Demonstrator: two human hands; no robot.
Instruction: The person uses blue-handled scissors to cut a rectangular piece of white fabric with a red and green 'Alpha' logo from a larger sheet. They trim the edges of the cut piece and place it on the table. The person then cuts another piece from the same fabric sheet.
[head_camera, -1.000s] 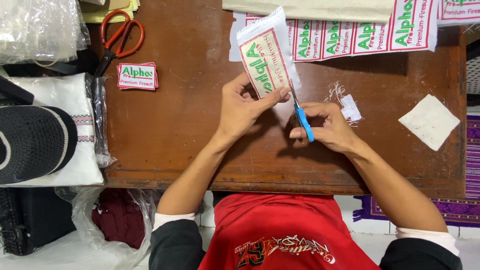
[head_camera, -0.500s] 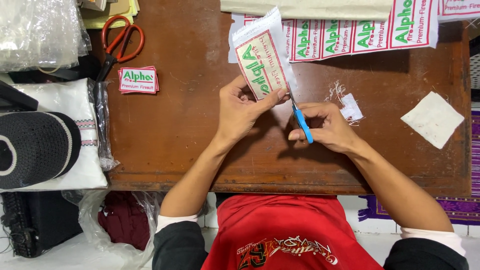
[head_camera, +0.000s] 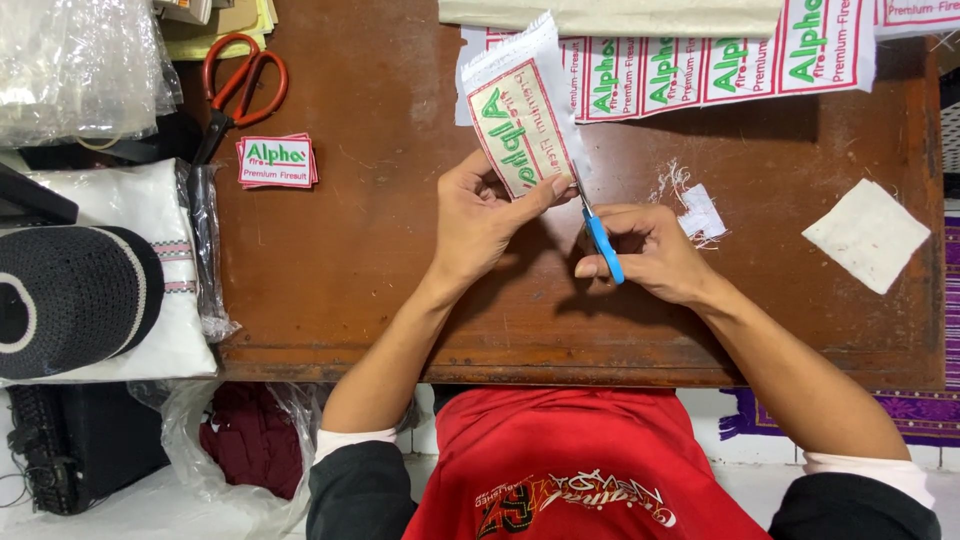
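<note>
Over the brown desk (head_camera: 380, 260) the left hand (head_camera: 480, 215) has its fingers pinched shut on a white woven label (head_camera: 520, 125), held up just above the desk, while the right hand (head_camera: 650, 250) fingers grip small blue-handled snips (head_camera: 598, 232), blades at the label's right edge, orange scissors (head_camera: 240, 85) well apart

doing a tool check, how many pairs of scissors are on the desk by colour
Blue-handled scissors, in the right hand: 1
Orange-handled scissors, lying at the desk's upper left: 1
Total: 2
</note>
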